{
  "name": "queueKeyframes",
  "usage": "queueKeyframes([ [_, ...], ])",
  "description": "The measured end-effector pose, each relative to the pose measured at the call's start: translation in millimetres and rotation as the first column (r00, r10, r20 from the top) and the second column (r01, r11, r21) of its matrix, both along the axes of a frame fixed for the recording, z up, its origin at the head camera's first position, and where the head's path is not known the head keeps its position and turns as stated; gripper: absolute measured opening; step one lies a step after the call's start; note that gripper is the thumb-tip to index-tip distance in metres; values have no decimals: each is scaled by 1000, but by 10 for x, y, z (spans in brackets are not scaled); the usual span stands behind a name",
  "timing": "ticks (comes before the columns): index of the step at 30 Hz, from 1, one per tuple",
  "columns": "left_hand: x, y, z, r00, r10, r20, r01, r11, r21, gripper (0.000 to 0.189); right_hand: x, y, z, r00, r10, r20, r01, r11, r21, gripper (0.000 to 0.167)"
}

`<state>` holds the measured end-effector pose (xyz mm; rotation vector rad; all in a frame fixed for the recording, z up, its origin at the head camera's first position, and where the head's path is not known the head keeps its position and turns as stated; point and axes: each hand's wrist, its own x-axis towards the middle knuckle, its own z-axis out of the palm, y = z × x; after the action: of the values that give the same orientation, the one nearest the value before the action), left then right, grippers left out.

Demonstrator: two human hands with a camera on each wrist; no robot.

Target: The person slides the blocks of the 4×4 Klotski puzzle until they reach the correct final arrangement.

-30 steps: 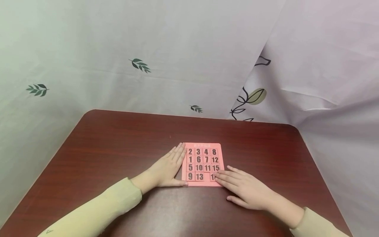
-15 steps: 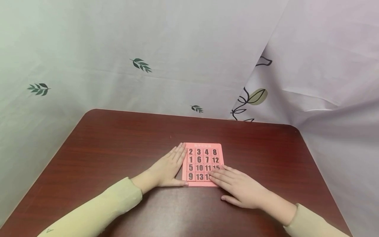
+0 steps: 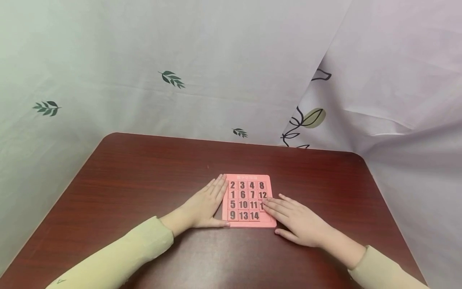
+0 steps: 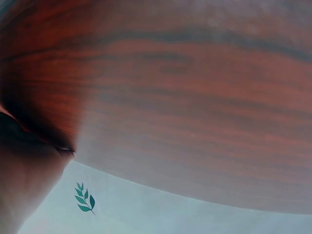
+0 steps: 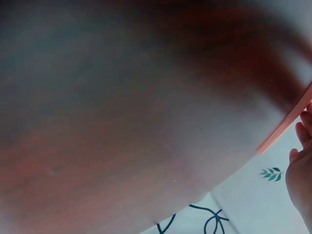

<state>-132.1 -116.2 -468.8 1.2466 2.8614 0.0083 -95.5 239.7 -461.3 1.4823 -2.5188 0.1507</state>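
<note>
A pink sliding number puzzle (image 3: 249, 225) lies flat on the table, its black-numbered tiles set in a grid. My left hand (image 3: 203, 205) rests along its left side, fingers straight and thumb stretched to the lower left corner. With extended fingers, my right hand (image 3: 303, 222) touches a tile (image 3: 262, 206) at the right end of the third row, partly covering its number. Below that tile, right of tile 14 (image 3: 254, 216), the slot shows bare pink. In the right wrist view, the puzzle's edge (image 5: 282, 127) appears beside the fingers. The left wrist view shows only part of the hand (image 4: 31, 180).
The dark red-brown wooden table (image 3: 162, 168) has rounded far corners. Pale cloth (image 3: 216, 60) with printed leaves hangs behind it and at both sides, with a fold at the right.
Tile 14 has slid left, beside 13. My right hand moved left with it, then back right and up to the third-row tile, which now sits slightly lower. The left hand has stayed still.
</note>
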Motion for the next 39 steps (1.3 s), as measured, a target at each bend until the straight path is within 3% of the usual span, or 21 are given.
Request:
queueKeyframes([
  [13,9,-29,-10,1000,3,-7,-3,1000,-6,124,205,-7,-11,998,61,-7,-61,998,-31,67],
  [18,10,-29,-19,1000,1,-3,-1,1000,1,124,144,-3,6,999,43,0,-43,999,-32,68],
  [29,21,-7,-15,1000,4,5,-4,1000,-8,123,-199,-9,49,991,-110,78,110,994,11,68],
  [34,22,2,9,1000,1,1,-1,1000,-13,123,-202,-12,30,990,-119,77,117,993,25,65],
  [39,18,-5,27,1000,2,-1,-2,1000,-19,123,-106,-16,15,996,-79,35,79,997,6,64],
])
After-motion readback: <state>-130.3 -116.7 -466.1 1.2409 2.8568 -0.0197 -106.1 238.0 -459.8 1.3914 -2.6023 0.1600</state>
